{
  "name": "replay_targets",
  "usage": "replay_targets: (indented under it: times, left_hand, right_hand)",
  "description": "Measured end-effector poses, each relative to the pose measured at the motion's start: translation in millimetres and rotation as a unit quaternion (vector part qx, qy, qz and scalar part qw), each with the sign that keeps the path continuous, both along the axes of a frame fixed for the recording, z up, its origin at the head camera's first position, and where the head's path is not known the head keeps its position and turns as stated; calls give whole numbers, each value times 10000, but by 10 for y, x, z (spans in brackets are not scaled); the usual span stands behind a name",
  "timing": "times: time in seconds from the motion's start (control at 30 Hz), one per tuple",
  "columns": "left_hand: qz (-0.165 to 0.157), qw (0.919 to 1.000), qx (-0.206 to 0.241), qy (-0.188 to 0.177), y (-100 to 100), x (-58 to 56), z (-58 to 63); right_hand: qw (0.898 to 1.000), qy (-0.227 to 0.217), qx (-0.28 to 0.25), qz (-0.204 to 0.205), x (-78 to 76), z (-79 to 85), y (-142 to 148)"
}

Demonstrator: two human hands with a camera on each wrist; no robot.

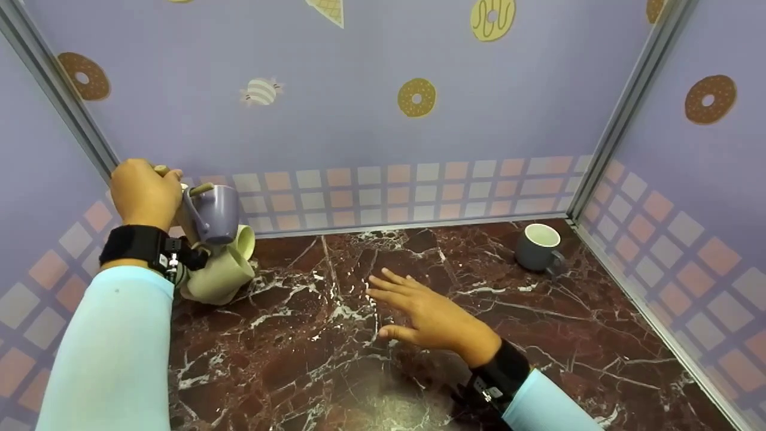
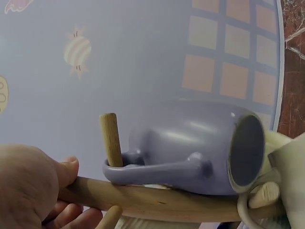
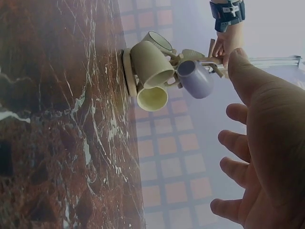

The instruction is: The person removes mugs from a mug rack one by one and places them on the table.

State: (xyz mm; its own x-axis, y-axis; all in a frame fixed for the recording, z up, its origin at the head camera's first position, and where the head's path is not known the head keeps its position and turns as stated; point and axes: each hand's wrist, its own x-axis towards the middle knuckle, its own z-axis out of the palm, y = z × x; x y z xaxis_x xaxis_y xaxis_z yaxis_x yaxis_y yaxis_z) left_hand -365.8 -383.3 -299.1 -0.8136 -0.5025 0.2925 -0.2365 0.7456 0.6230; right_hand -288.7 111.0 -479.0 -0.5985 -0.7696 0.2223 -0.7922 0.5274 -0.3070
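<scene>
Holding nothing in it, I have my right hand [image 1: 428,314] nearest me, above the table [image 1: 287,341], with its fingers spread wide and its thumb held apart from them. A black strap [image 1: 505,368] rings that wrist, just past the end of my pale blue sleeve [image 1: 547,404]. The tabletop is dark red marble streaked with white veins. Farther off on the left, my other arm reaches out, and my left hand [image 1: 143,191] grips the wooden post [image 2: 176,202] of a mug rack close to its top, the thumb on one side and the fingers curled round the other. The rack stands by the back left corner, its base [image 3: 127,71] on the table. Just below my grip, a purple mug [image 1: 218,212] hangs with its handle looped over a peg [image 2: 111,138], its mouth turned downward. Lower on the rack sits a beige mug [image 1: 218,278], lying tilted with its mouth to the right, and right beside it a pale yellow mug [image 1: 244,241]. The view from my right wrist also shows a dark-rimmed mug [image 3: 159,40] there. Well apart, near the back right corner, a dark grey mug [image 1: 529,254] stands upright on the marble, its pale inside showing. Behind everything rises a lavender wall [image 1: 359,131] printed with doughnuts, sweets and checks.
</scene>
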Motion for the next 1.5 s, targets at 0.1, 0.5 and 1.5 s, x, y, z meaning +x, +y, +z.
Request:
replay_targets:
  times: [0.1, 0.5, 1.5]
  left_hand:
    - [-151, 9998, -17, -148, -19, 12, 11]
    - [-767, 9969, -121, -145, -104, 15, -8]
    - [-1911, 9802, -403, -312, -280, -36, 25]
  right_hand:
    - [10000, 32, -9, -22, -1, 18, 4]
    - [10000, 13, 9, 19, 12, 17, -5]
    - [9999, -58, -80, 82, -6, 6, 2]
